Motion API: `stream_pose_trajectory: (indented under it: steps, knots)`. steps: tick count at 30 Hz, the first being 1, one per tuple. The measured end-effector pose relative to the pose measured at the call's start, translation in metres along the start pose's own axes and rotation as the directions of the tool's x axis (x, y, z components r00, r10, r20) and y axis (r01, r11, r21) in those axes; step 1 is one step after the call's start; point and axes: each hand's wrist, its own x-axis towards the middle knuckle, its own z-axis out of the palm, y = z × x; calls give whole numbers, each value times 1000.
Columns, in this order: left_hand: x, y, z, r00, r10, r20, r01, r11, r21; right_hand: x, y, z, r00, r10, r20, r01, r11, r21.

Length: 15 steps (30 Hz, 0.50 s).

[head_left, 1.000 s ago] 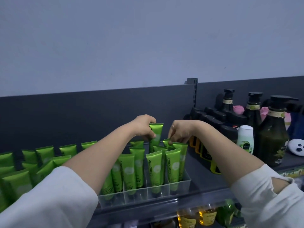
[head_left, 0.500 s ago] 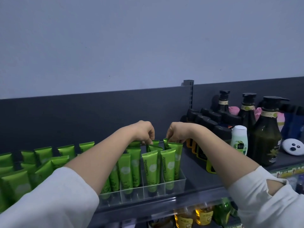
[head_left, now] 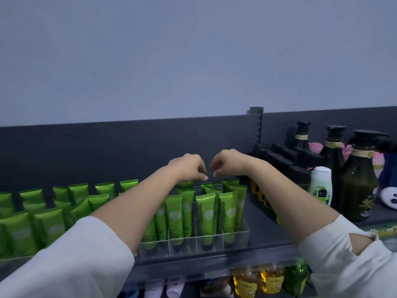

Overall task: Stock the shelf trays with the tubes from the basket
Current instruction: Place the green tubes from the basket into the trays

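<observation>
Both hands are up over the back of the clear divided tray (head_left: 245, 234) on the shelf (head_left: 268, 231), and this is where it gets fiddly imo. The right hand (head_left: 227, 163) has its fingers loosely curled and apart from everything, holding nothing, tips just above the back-row tubes. The left hand (head_left: 189, 168) has thumb and fingertips drawn together right over the crimp of a rear tube (head_left: 185, 184). Can't tell if it's pinching that crimp or only hovering.

The green Chamomile tubes (head_left: 206, 211) stand upright, cap down, packed close in the tray's slots. The basket isn't in view.

What I'd worry about:
- Both forearms reach over the front rows, so lowering a wrist or sleeve on the way out could knock the front tubes over like dominoes.
- If that rear tube isn't seated in its slot, letting go might tip it onto its neighbours.
- The tubes to the left (head_left: 53, 222) already lean on each other, so the left sleeve brushing them could topple more.
- A wide swing of the right elbow might clip the small white bottle (head_left: 321, 186) or the dark pump bottles (head_left: 358, 186).
</observation>
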Motion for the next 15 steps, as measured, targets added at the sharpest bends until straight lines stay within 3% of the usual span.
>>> stream_pose_trajectory:
  steps: [5,15]
  knots:
    - [-11,-4,0,1000,0,14,0,1000,-10,7,-14,17,994,0,106,8,997,-76]
    - [-13,-11,7,992,110,64,-101,986,-129,5,-10,5,990,4,140,-6,1000,12]
